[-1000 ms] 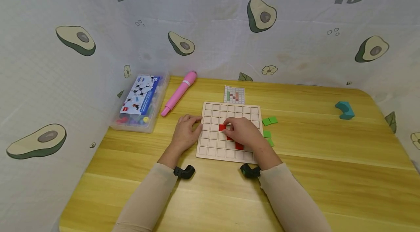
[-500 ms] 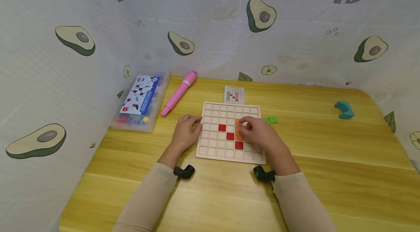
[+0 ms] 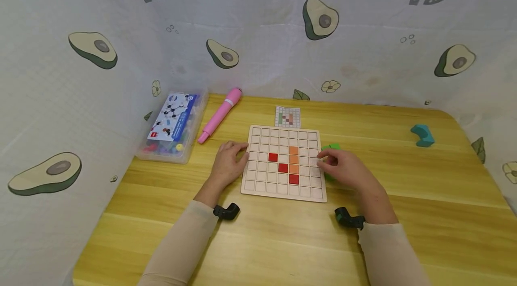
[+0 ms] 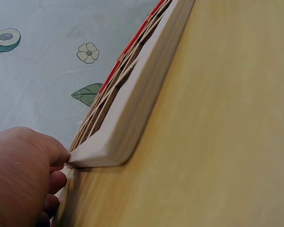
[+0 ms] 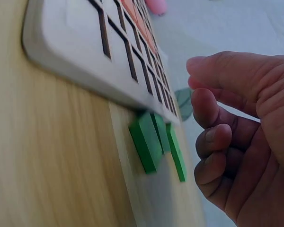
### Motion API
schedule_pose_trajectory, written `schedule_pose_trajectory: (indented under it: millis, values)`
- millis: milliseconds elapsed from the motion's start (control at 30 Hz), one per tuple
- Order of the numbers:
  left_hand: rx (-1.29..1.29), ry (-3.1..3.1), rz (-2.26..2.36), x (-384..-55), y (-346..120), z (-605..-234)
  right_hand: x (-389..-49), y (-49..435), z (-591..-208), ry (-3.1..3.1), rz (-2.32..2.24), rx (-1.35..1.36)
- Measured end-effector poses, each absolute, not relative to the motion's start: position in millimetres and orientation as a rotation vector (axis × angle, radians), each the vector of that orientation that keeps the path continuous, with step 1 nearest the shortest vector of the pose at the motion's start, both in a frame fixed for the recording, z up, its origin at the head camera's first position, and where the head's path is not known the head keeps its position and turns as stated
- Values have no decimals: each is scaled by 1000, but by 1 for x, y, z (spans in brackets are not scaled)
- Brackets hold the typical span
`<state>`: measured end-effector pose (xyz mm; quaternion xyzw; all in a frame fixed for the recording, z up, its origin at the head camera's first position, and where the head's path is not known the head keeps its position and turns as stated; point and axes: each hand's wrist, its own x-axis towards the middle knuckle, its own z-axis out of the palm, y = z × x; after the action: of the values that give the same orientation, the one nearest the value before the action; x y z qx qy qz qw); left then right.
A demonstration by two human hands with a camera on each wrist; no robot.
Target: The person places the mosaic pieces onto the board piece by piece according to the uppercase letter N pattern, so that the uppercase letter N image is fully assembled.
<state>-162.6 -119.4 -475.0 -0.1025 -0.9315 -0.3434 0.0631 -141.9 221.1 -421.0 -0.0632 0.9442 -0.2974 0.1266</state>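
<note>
A square wooden grid board (image 3: 260, 176) lies on the table. Set in its cells are red square tiles (image 3: 283, 168) in a diagonal and a column of orange tiles (image 3: 294, 159). My left hand (image 3: 228, 163) rests at the board's left edge, and in the left wrist view its thumb (image 4: 54, 149) touches the wooden side. Past the right edge, my right hand (image 3: 349, 169) hovers with bent fingers and nothing between them. It partly covers green tiles (image 3: 333, 146) in the head view; the right wrist view shows several of these green tiles (image 5: 146, 144) close beside the board.
Behind the board lies a small printed grid card (image 3: 288, 117). A pink pen-shaped object (image 3: 220, 116) and a clear plastic case (image 3: 187, 149) of colourful pieces are at the back left. A teal arch block (image 3: 422, 136) stands far right. A patterned cloth (image 3: 266, 61) hangs behind the table.
My right hand has moved right, from over the red tiles, across the orange column, to the green tiles beside the board. The red and orange tiles are now uncovered. My left hand stays put.
</note>
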Motion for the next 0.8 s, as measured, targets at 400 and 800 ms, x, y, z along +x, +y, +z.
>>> schedule_pose_trajectory:
  millis: [400,800]
  values:
    - [-306,-2820,-1046,-162,-119,-473,-136,255,-424,2699,-879,-116]
    - [-291,-2814,-1059,-161,-119,-472,-135,263,-429,2563,-924,-187]
